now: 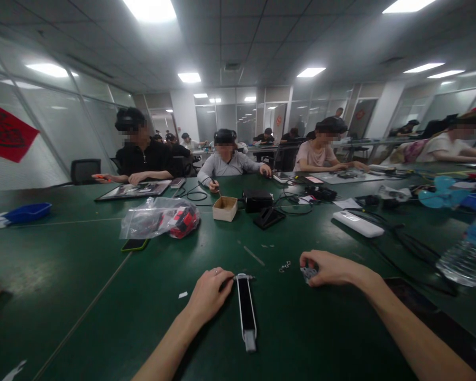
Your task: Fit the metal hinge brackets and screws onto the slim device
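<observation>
My left hand (pixel 210 291) rests on the green table with its fingers curled in, their tips at the far end of a long narrow piece (pixel 246 309). That piece has a white frame, a black middle strip and a grey block at its near end; it lies flat, and a small crosspiece shows at its far end. On the right, my right hand (pixel 327 269) is closed around a small grey part (pixel 309 273), partly hidden by the fingers. Between the hands lie several tiny shiny metal pieces (pixel 284 266), too small to name.
Ahead are a clear plastic bag (pixel 154 218) with red and black items, a phone (pixel 135 244), a small box (pixel 225 208) and a black stand (pixel 268 217). Rightward lie a white device (pixel 357 223), cables and a water bottle (pixel 468 251). Several people sit opposite.
</observation>
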The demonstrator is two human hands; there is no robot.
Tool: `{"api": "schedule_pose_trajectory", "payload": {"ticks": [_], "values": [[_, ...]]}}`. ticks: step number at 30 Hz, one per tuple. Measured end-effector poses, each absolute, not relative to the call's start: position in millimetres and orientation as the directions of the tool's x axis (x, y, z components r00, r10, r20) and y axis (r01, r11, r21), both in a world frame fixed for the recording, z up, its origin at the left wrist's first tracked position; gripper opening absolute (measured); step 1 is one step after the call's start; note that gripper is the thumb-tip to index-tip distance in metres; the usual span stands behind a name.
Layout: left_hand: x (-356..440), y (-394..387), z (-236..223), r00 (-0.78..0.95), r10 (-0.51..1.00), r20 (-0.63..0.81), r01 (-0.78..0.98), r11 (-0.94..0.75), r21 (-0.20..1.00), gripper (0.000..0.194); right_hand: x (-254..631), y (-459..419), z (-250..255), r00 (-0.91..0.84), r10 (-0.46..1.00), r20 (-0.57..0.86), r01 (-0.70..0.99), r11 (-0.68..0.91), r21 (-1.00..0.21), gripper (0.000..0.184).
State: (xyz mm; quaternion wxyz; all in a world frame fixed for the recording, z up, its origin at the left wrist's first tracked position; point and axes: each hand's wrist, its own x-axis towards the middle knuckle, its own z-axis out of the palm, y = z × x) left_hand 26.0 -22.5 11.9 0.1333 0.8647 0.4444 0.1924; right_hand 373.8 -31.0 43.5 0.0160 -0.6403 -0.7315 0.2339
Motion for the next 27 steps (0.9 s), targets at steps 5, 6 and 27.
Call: {"api": "schedule_pose_trajectory", "payload": {"ticks": [5,6,27], "values": [[27,-23,12,0.530,0.817,0.226,0.717,-0.574,0.396,0.025,373,-31,44,-0.186,0.943,-0.277,0.927,0.075,-0.368,0.042],[27,-23,12,0.528,0.817,0.230,0.719,-0.575,0.391,0.025,373,-31,44,-0.189,0.942,-0.278,0.925,0.076,-0.372,0.041],[29,-21,11,0.545,0.803,0.240,0.708,-0.595,0.381,0.024,350,-36,56,-0.327,0.916,-0.231,0.841,0.171,-0.513,0.028]]}}
